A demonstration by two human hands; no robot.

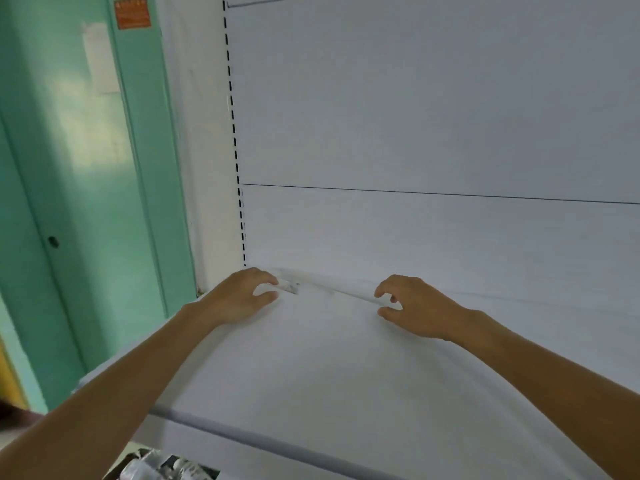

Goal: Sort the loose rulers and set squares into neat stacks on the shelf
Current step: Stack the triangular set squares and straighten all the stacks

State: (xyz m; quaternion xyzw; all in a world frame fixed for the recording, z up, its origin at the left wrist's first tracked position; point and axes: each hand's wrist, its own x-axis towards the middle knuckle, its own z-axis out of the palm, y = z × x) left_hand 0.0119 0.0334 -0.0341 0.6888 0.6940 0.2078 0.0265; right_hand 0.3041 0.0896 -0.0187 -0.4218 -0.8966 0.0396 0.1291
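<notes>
A long clear plastic ruler (332, 292) lies near the back of the white shelf (311, 375), almost see-through against the surface. My left hand (242, 296) pinches its left end between thumb and fingers. My right hand (412, 306) pinches its right end the same way. Both arms reach forward over the shelf from the bottom of the view. The picture is blurred, so the ruler's markings and any other rulers under it cannot be made out.
A white back panel (433, 133) rises behind the shelf, with a slotted upright (235, 140) at its left. A green door (79, 202) stands to the left. Some packaged items (162, 465) show below the shelf's front edge.
</notes>
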